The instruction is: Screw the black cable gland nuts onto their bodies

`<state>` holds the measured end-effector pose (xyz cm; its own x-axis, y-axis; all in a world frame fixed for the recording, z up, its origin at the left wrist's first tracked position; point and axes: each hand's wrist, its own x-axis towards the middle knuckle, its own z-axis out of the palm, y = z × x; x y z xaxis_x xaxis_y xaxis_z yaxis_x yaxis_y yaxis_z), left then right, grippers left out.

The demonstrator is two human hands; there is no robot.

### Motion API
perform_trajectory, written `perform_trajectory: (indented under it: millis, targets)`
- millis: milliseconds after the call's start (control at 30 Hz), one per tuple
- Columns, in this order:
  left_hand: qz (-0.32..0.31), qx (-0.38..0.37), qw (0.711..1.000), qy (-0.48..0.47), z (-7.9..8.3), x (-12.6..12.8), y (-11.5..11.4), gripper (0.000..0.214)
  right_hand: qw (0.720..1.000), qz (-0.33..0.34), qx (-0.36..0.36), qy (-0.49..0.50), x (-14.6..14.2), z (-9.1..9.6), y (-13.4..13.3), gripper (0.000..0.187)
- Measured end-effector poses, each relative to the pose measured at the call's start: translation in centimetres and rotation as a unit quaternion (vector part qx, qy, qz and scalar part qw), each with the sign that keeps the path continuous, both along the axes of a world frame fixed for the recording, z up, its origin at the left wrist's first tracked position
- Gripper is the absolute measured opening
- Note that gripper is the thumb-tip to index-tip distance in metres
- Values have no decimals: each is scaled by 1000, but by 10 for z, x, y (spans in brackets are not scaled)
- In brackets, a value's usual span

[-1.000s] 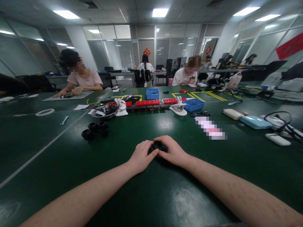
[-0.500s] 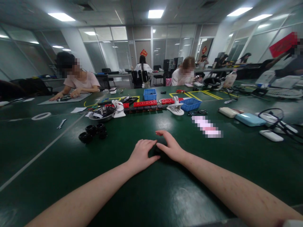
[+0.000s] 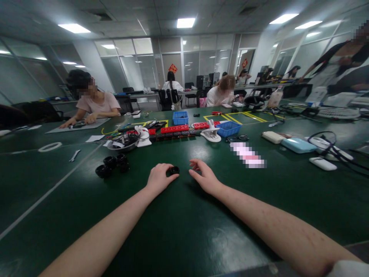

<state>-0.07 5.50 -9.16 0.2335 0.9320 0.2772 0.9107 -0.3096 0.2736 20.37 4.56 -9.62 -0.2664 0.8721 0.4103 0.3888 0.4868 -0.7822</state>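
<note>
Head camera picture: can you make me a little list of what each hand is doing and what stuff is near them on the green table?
left hand: pinches a small black round part at its fingertips
right hand: open, fingers spread, beside the part, not touching it
table: dark green, shiny
near left hand: cluster of black round parts
farther back: metal bowl, red strips, blue bin
people: others sit working across the table

Bright ceiling panels (image 3: pixel 185 22) glare on the table (image 3: pixel 219 238); edges warp.
</note>
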Motion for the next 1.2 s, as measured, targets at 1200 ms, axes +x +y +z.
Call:
perform_trajectory:
  millis: [1200]
  targets:
    - [281, -89, 952, -80, 47, -163, -26, 38, 989, 61, -40, -131, -6, 5, -13, 42]
